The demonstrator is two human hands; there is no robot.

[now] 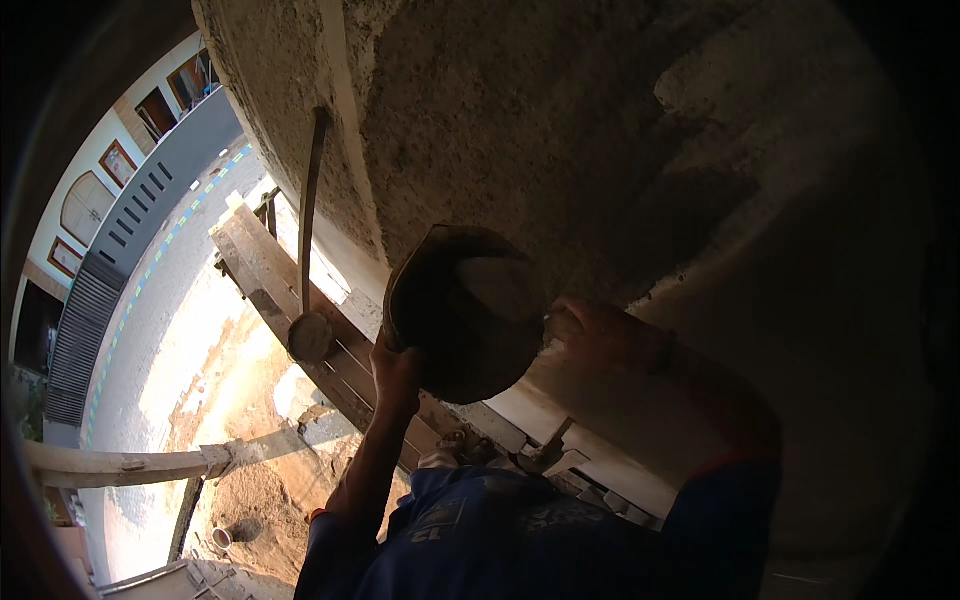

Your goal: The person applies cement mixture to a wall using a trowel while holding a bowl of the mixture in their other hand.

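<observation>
A dark, round bucket (455,370) is tilted in front of me, its wide mouth facing up toward me. A paler grey patch shows inside it, but shadow hides most of its contents. My left hand (398,375) grips the bucket at its left rim, the thumb lying over the edge. At the right rim, my right hand (600,335) is closed around something pale and short that the dark keeps me from naming. Beyond the bucket rises a rough plastered wall (500,120), with smoother, damp-looking areas toward the right.
Below me run wooden scaffold planks (255,255). A thin pole (312,210) leans on the wall beside a round, pale-topped object (310,338). A thick beam (130,465) juts in at left. Far below are sandy ground, a small pot (222,538) and a street wall (160,205).
</observation>
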